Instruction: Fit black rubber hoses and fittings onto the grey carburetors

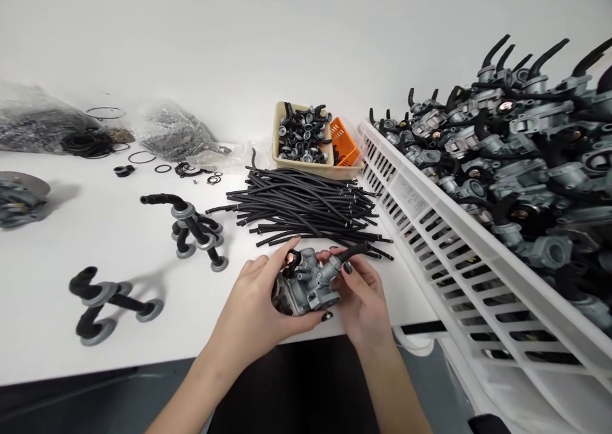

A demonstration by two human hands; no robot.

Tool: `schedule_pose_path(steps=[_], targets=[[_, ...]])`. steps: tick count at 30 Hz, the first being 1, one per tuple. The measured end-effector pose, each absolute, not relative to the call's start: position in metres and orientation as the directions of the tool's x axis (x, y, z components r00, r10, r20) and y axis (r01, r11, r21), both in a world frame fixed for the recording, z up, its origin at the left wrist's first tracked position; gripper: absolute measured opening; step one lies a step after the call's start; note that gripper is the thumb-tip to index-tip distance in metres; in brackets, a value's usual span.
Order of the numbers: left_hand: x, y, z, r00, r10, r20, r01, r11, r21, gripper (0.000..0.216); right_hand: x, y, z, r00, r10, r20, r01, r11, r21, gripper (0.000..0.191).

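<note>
A grey metal carburetor body [306, 285] sits between both my hands near the front edge of the white table [95, 243]. My left hand [258, 310] cups it from the left, fingers curled round its underside and top. My right hand [359, 294] grips its right side, thumb and fingers pinched on a black rubber elbow cap [351, 253] on the carburetor's angled top. Just behind lies a heap of black rubber hoses [306, 208].
A white slatted crate [444, 243] at right holds several carburetors [516, 141]. A beige bin [278, 142] of black caps and an orange basket [345, 142] stand behind the hoses. Capped elbow parts [196, 230] [108, 300], O-rings [141, 157] and plastic bags [172, 131] lie at left.
</note>
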State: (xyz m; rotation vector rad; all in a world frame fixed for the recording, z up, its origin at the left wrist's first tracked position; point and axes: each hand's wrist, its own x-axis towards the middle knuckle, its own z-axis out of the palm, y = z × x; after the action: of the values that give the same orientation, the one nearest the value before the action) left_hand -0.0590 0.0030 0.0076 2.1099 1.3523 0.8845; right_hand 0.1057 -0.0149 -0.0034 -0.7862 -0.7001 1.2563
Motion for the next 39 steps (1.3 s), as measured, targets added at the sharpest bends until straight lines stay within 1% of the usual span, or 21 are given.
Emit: schedule_pose_path(steps=[6, 11, 18, 23, 26, 32, 36, 39], targets=[[-0.0563, 0.0012, 0.0106, 0.261, 0.938, 0.228, 0.614, -0.344, 0.711, 0.088, 0.1075, -0.0145, -0.0066, 0.173, 0.983, 0.066, -0.507, 0.147, -0.849, 0.014], [-0.0595, 0.0039, 0.0069, 0.295, 0.926, 0.235, 0.609, -0.371, 0.701, 0.088, 0.1079, -0.0144, -0.0020, 0.163, 0.984, 0.064, -0.502, 0.139, -0.853, 0.013], [-0.0605, 0.0060, 0.0069, 0.309, 0.921, 0.237, 0.614, -0.383, 0.690, 0.086, 0.1050, -0.0146, 0.0008, 0.215, 0.976, 0.038, -0.495, 0.143, -0.857, 0.017], [-0.0604, 0.0054, 0.0056, 0.319, 0.916, 0.244, 0.597, -0.394, 0.698, 0.085, 0.1057, -0.0160, -0.0020, 0.230, 0.971, 0.065, -0.492, 0.174, -0.853, 0.014], [-0.0607, 0.0054, 0.0047, 0.312, 0.913, 0.262, 0.590, -0.402, 0.700, 0.084, 0.1066, -0.0157, -0.0036, 0.223, 0.973, 0.054, -0.480, 0.158, -0.863, 0.016], [-0.0606, 0.0048, 0.0054, 0.323, 0.911, 0.256, 0.568, -0.403, 0.717, 0.082, 0.1065, -0.0142, -0.0067, 0.234, 0.967, 0.101, -0.491, 0.208, -0.846, 0.015], [-0.0592, 0.0039, 0.0066, 0.305, 0.920, 0.244, 0.571, -0.382, 0.727, 0.081, 0.1068, -0.0142, -0.0064, 0.224, 0.970, 0.090, -0.519, 0.197, -0.832, 0.015], [-0.0583, 0.0039, 0.0069, 0.305, 0.920, 0.246, 0.569, -0.383, 0.727, 0.081, 0.1070, -0.0145, -0.0066, 0.216, 0.972, 0.090, -0.487, 0.187, -0.853, 0.014]])
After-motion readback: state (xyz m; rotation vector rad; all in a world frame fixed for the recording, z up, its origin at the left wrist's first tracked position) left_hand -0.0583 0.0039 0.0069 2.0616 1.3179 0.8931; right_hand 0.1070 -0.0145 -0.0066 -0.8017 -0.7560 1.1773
